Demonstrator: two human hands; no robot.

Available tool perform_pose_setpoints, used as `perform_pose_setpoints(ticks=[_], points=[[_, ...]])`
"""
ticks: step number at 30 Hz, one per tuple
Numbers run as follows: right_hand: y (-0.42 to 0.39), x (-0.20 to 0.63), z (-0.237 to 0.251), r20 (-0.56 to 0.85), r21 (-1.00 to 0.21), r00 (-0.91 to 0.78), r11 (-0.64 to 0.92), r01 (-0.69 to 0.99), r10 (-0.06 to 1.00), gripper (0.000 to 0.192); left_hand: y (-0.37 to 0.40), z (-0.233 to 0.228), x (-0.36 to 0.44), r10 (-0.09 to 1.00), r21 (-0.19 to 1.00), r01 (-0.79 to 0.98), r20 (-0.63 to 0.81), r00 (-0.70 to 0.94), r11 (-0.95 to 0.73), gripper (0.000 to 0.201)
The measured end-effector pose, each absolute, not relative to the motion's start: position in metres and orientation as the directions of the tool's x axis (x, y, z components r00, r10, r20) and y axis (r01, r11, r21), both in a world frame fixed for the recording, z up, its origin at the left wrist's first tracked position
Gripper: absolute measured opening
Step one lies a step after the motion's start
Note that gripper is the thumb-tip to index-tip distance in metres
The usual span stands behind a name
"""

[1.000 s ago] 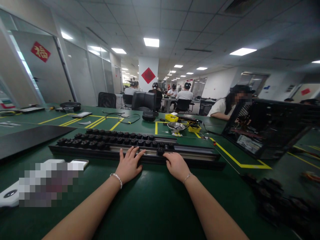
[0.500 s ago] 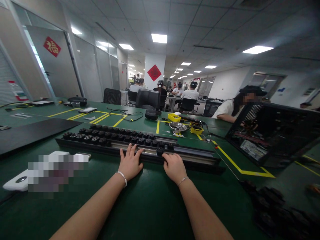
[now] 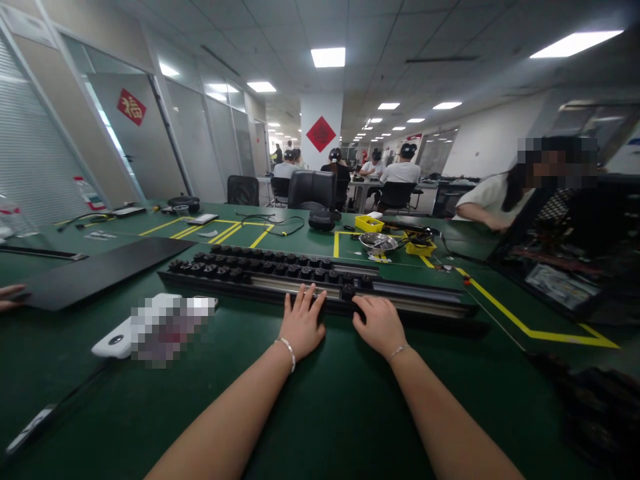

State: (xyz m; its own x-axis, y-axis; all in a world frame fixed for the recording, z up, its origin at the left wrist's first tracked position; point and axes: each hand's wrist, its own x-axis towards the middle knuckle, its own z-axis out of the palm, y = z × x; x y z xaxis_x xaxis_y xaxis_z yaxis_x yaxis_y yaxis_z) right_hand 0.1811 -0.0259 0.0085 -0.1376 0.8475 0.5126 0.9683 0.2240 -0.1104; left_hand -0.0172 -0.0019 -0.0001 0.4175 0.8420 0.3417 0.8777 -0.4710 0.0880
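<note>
A long black rail (image 3: 320,293) lies flat across the green table, running left to right and slightly away at the left. Rows of small black knobs (image 3: 260,265) sit along its left and middle stretch, while its right stretch shows bare metal grooves.

Both forearms are bare, no sleeves in view. Behind the fingers, the left hand (image 3: 301,325) wears a pale beaded bracelet; the right hand (image 3: 381,325), seemingly a thin silver chain.
</note>
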Motion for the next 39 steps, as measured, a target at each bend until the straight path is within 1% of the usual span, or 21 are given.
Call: perform_pose_setpoints(ticks=[5,11,17,26,31,34,39], points=[[-0.0233,0.1839,0.0038,0.525,-0.060,-0.160,0.224,0.973,0.836,0.032,-0.0005,0.0004,-0.0113,0.833,0.130,0.849,0.316,0.455,-0.513,0.075],[-0.0227,0.1843,0.0015,0.545,-0.049,-0.137,0.195,0.980,0.827,0.031,0.0017,0.0001,-0.0126,0.830,0.165,0.835,0.317,0.459,-0.525,0.073],[-0.0231,0.1847,0.0001,0.524,-0.030,-0.132,0.174,0.984,0.841,0.032,0.0033,-0.0007,-0.0123,0.825,0.213,0.815,0.329,0.460,-0.539,0.069],[-0.0273,0.1814,0.0019,0.510,0.003,-0.113,0.130,0.991,0.853,0.034,0.0040,-0.0005,-0.0108,0.831,0.229,0.817,0.332,0.446,-0.530,0.066],[-0.0282,0.1810,0.0038,0.492,0.012,-0.108,0.117,0.993,0.864,0.034,0.0072,-0.0021,-0.0101,0.819,0.230,0.809,0.365,0.444,-0.541,0.062],[-0.0279,0.1810,0.0054,0.480,0.010,-0.107,0.117,0.993,0.871,0.034,0.0075,-0.0007,-0.0107,0.811,0.222,0.807,0.379,0.445,-0.547,0.061],[-0.0287,0.1818,0.0089,0.468,-0.012,-0.114,0.135,0.991,0.877,0.032,0.0053,0.0028,-0.0113,0.819,0.206,0.819,0.364,0.444,-0.536,0.060]])
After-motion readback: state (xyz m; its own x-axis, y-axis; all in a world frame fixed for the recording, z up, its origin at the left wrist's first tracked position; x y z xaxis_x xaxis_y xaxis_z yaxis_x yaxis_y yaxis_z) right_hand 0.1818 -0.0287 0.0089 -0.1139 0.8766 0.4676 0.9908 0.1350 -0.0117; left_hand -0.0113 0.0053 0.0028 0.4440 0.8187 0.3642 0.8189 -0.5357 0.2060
